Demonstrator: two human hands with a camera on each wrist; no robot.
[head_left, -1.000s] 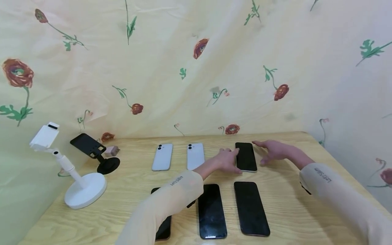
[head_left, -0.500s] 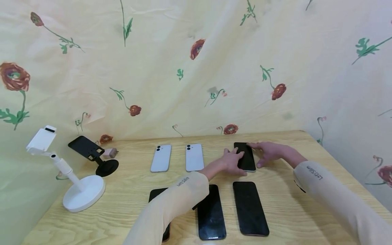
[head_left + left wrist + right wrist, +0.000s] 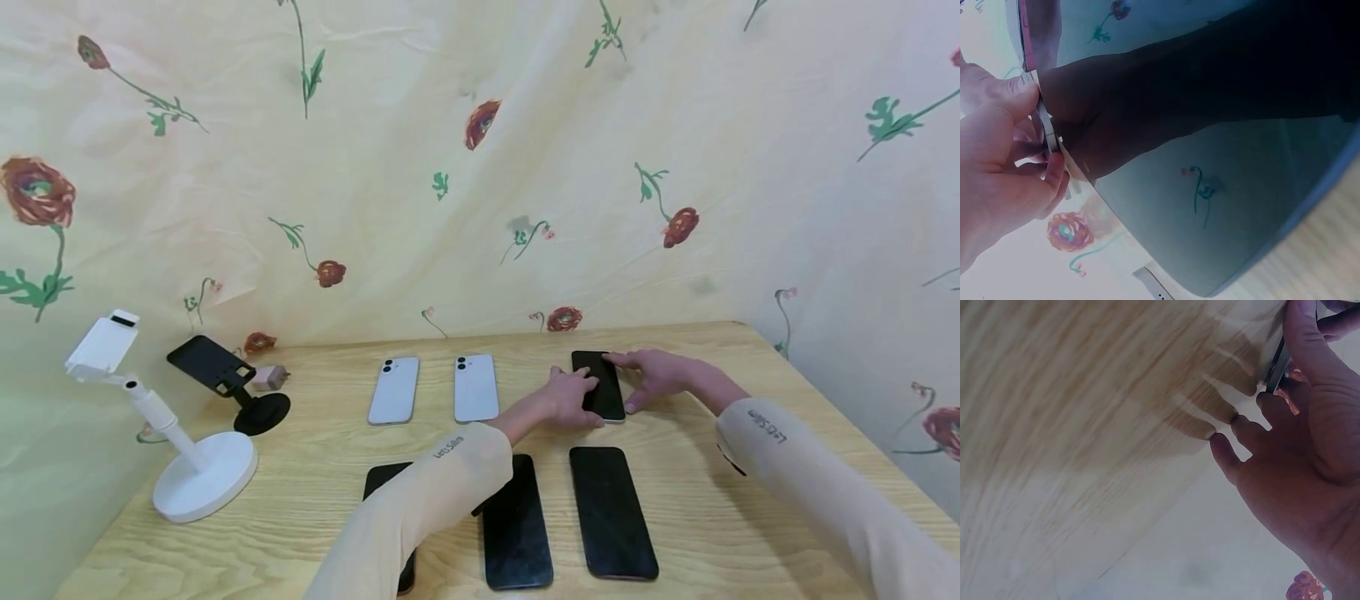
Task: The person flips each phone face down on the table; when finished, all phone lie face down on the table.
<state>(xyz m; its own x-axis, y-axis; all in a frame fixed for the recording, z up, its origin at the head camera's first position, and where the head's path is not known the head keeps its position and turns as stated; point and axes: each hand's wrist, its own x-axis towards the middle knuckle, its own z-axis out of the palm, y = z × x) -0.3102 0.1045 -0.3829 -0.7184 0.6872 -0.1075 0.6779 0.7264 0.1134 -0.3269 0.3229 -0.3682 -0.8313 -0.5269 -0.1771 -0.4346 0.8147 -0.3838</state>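
At the back right, a dark-screened smartphone (image 3: 610, 397) lies screen up on the wooden table (image 3: 697, 517), between both hands. My left hand (image 3: 564, 397) grips it from the left, with fingers over its screen and the thumb at its near edge. From the other side my right hand (image 3: 660, 377) holds its right edge, the index finger at the far corner and the thumb lower down. In the right wrist view the other fingers (image 3: 1225, 456) of this hand point down to the wood beside the phone edge (image 3: 1279, 369).
Two white phones (image 3: 393, 392) lie backs up in the same row. Nearer stand several black phones (image 3: 611, 512), one partly under the left sleeve (image 3: 420, 500). A white stand (image 3: 202, 475), a black stand (image 3: 262, 412) and a charger plug (image 3: 270, 378) are at left. A flowered cloth (image 3: 375, 167) hangs behind.
Both hands have closed in on the back-right phone: the left moved slightly right, the right moved left onto its edge. Over the last half second they have barely moved.
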